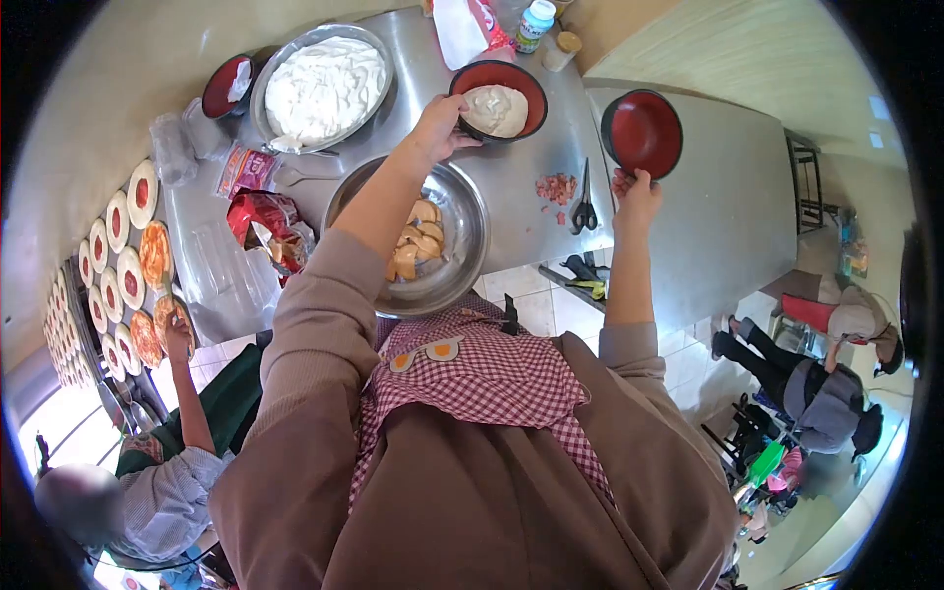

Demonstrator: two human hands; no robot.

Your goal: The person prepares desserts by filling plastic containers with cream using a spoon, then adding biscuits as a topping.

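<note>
My left hand grips the rim of a black-and-red bowl that has a pale cream in it. Away to the right, my right hand pinches the near edge of a second black-and-red bowl, whose red inside shows bare. Beneath my left forearm stands a wide metal basin with glossy orange-brown pieces inside, partly hidden by the arm. Between the hands, small pink chopped bits lie on the metal table beside black-handled scissors.
A large metal bowl of white cream stands at the back left, near a smaller bowl. Red packaging and a wooden-looking spoon lie nearby. At left a co-worker's hand touches round topped breads. Jars stand behind.
</note>
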